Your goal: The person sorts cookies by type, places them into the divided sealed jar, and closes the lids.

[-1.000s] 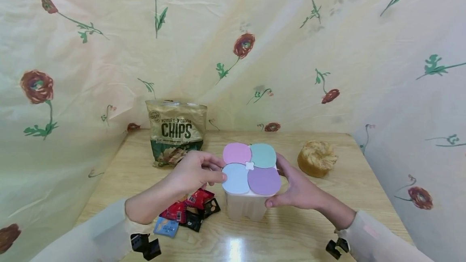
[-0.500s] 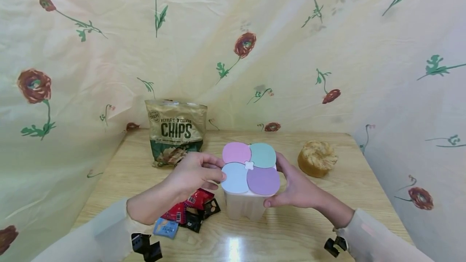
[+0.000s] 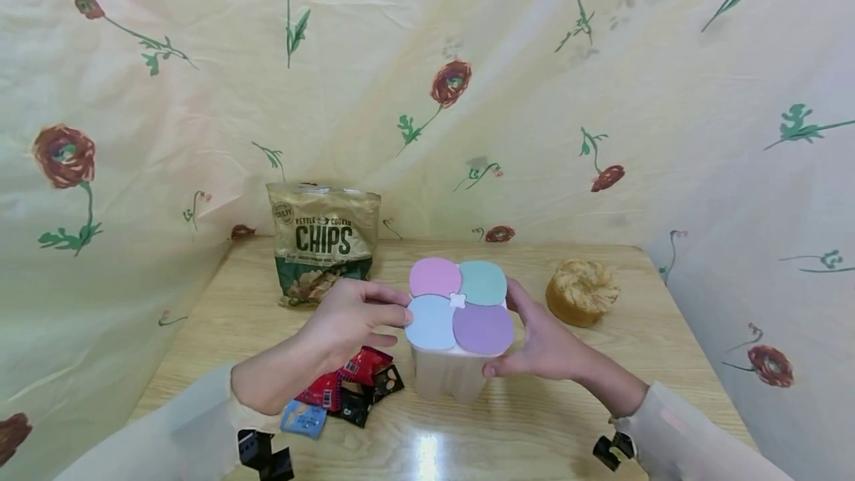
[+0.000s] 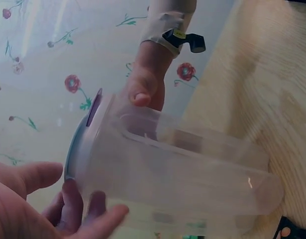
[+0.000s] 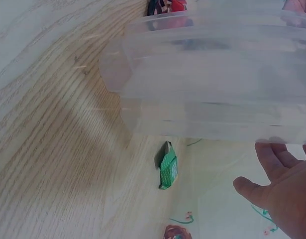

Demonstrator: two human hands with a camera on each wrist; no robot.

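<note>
Head view: your left hand [image 3: 350, 318] grips the left side of the translucent plastic container [image 3: 449, 377], fingers curled at the rim beside the pale blue lid segment [image 3: 430, 323]. Your right hand [image 3: 544, 336] holds the right side, thumb under the rim near the purple lid segment [image 3: 484, 329] and fingers behind the teal lid segment [image 3: 482, 283]. The pink lid segment [image 3: 434, 277] completes the four-petal lid. The container sits near the middle of the desk [image 3: 534, 421]; whether its base touches the wood or is slightly lifted cannot be told.

Left wrist view: the container [image 4: 182, 174] fills the frame, with your left fingers [image 4: 78, 209] curled against its wall near the lid. The right hand [image 4: 145, 89] shows on the far side.

Right wrist view: the lobed clear wall [image 5: 212, 84] lies above the wood grain.

Surroundings: a bag of kettle-cooked chips [image 3: 323, 240] stands at the back left, a round bun [image 3: 581, 290] lies at the right, and small snack packets [image 3: 347, 388] lie just left of the container.
</note>
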